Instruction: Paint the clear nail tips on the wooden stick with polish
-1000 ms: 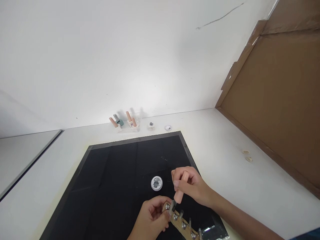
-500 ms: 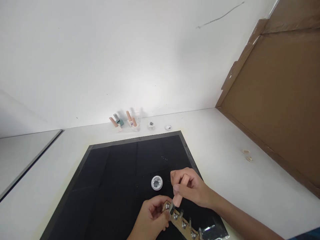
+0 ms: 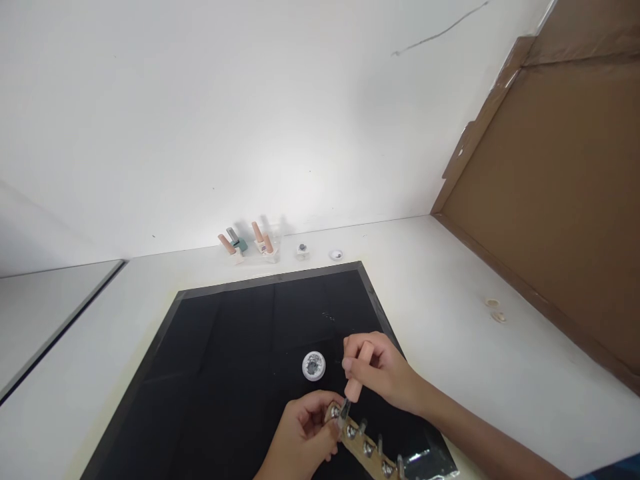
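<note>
My right hand (image 3: pixel 377 370) pinches the pink cap of a nail polish brush (image 3: pixel 359 373), tilted with its bristles pointing down and to the left. The bristle end meets a clear, tip-like piece beside my left thumb; exact contact is hard to make out. My left hand (image 3: pixel 307 430) grips the upper end of a wooden strip (image 3: pixel 359 445) set with a row of shiny metal domes. Several clear, nail-like tips stick out along its right side. Just beyond both hands, a small round white jar (image 3: pixel 313 366) of silvery flakes sits on the black mat (image 3: pixel 235 360).
Several nail polish bottles (image 3: pixel 236 248) stand at the back by the white wall, some in a clear holder. Right of them are a small open bottle (image 3: pixel 302 251) and a white lid (image 3: pixel 337 255). Beige pieces (image 3: pixel 495 310) lie near the cardboard panel (image 3: pixel 550 200) at right.
The brush has shifted slightly up and left and stands a little more upright, its bristles more visible. My left hand and the wooden strip stay in place.
</note>
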{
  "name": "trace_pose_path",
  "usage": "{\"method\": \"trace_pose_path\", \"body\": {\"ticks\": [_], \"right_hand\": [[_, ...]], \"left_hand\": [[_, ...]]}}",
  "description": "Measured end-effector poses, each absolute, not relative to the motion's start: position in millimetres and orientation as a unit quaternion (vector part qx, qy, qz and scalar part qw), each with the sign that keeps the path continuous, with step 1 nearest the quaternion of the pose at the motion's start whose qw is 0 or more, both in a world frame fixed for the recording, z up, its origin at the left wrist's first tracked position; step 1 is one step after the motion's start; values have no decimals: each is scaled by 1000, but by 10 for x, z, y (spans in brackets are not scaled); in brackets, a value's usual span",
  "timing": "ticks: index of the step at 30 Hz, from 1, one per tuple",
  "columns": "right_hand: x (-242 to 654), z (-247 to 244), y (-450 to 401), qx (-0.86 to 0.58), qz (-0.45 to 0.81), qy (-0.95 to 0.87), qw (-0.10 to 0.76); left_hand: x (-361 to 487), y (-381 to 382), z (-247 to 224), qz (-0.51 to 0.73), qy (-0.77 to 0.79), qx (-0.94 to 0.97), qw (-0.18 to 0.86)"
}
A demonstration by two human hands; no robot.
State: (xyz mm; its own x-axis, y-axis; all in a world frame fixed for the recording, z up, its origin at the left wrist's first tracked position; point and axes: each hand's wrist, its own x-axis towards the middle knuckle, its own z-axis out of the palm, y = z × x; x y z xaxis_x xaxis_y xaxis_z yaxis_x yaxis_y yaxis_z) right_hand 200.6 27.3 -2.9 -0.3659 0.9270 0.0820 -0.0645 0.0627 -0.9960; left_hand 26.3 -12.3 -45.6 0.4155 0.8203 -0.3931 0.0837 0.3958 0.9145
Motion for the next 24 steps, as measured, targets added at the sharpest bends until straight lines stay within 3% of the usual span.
{"method": "trace_pose_path", "body": {"ticks": [3,8,14,19,24], "right_hand": [[1994,-57,282,-359,584,-565,460],[1976,-67,266,-353,611,-572,419],[1970,-32,265,-371,589,-560,449],[1973,-22,258,-366,587,-588,420],[1980,-14,247,-372,549,-585,468]], "left_hand": [[258,-124,-474,267,471,480,690],[276,-112,-443,270,472,475,692],[315,-109,-381,261,499,464,684],[326,-102,-339,263,489,464,691],[327,-101,-306,256,513,454,682]]}}
